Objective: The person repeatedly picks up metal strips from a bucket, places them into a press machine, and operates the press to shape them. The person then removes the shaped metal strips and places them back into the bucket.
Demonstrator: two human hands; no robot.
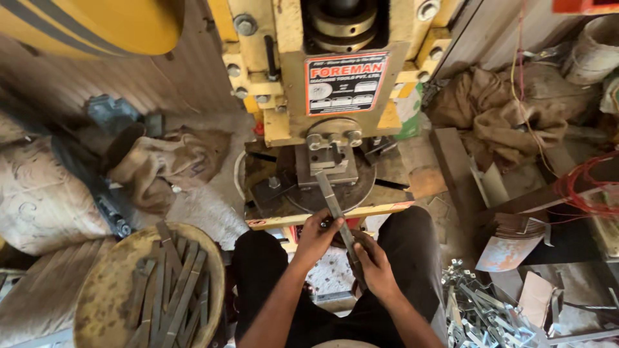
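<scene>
I sit facing a yellow press machine (284,84). A long flat grey metal strip (332,200) runs from my lap up to the press die (333,158), its far end under the tool. My left hand (317,233) grips the strip near its middle. My right hand (374,264) holds the strip's near end, closer to my body. Both hands are closed around it. My legs in black trousers flank the hands.
A round yellowish basin (97,303) with several metal strips lies at lower left. A heap of cut shiny metal pieces (483,309) lies at lower right. Sacks and brown cloth (167,164) surround the machine base. Red wire (590,187) coils at right.
</scene>
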